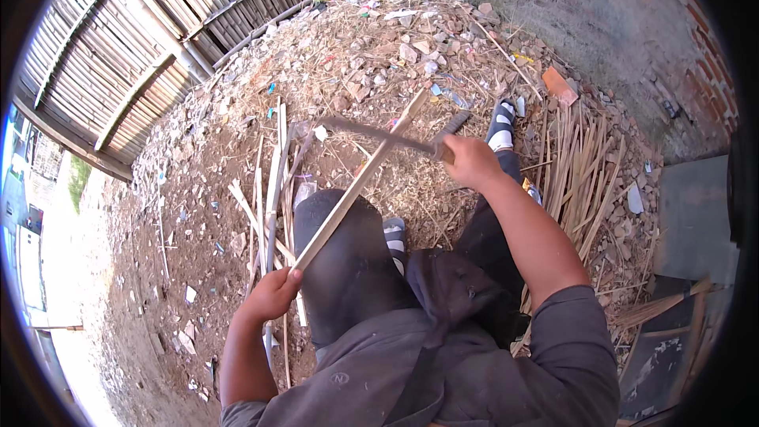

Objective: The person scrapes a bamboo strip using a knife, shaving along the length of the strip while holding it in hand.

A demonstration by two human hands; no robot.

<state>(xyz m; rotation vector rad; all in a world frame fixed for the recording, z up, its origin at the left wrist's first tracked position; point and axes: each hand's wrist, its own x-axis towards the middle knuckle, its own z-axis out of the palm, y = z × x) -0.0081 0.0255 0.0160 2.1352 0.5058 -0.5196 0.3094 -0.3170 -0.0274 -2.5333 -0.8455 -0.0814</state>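
Note:
My left hand (271, 296) is closed around the lower end of a long pale bamboo strip (345, 199), which slants up and away over my left thigh. A machete (371, 132) with a long dark blade is in my right hand (476, 163), its fingers wrapped round the handle. The blade points left and crosses the strip near its far end. Whether its edge bites into the bamboo, I cannot tell. Several loose strips (273, 182) lie on the ground beside my left leg.
A large bundle of split bamboo strips (581, 170) lies right of my right foot. Rubble and litter cover the ground ahead. A bamboo fence (150, 55) stands at the far left and a brick wall (593, 39) at the far right. Grey panels (696, 217) lean near the right edge.

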